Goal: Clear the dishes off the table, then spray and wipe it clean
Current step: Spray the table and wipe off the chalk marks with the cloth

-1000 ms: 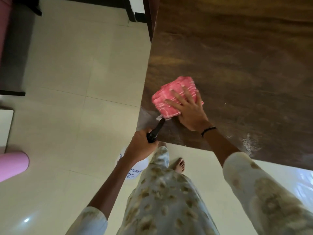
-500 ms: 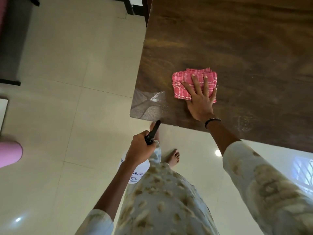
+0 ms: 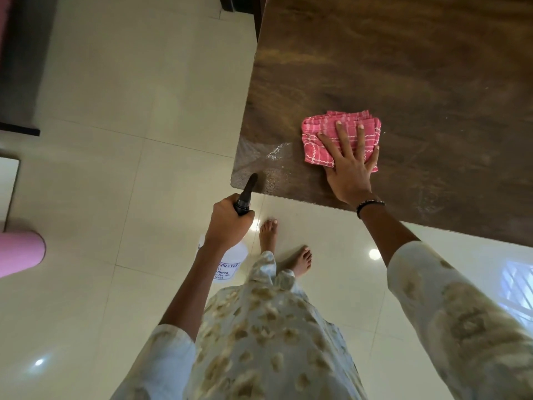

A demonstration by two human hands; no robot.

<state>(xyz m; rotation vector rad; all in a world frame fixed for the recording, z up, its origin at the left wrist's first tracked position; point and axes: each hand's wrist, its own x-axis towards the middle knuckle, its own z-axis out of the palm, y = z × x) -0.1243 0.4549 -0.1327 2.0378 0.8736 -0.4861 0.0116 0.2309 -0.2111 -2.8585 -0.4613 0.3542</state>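
A folded pink checked cloth (image 3: 317, 140) lies on the dark wooden table (image 3: 403, 67) near its front left corner. My right hand (image 3: 349, 166) presses flat on the cloth with spread, straight fingers. My left hand (image 3: 227, 223) grips the black head of a white spray bottle (image 3: 233, 259), held below the table's edge beside the corner, its nozzle pointing up toward the tabletop. Wet streaks (image 3: 274, 157) show on the wood left of the cloth. No dishes are in view on the table.
Glossy cream floor tiles (image 3: 115, 140) spread to the left and below the table. My bare feet (image 3: 300, 261) stand near the table's corner. A pink rounded object (image 3: 20, 255) sits at the far left, dark furniture (image 3: 17, 82) at the upper left.
My right hand slid the cloth from the table's corner rightward and farther onto the tabletop. My left hand kept its grip on the spray bottle and stayed by the corner.
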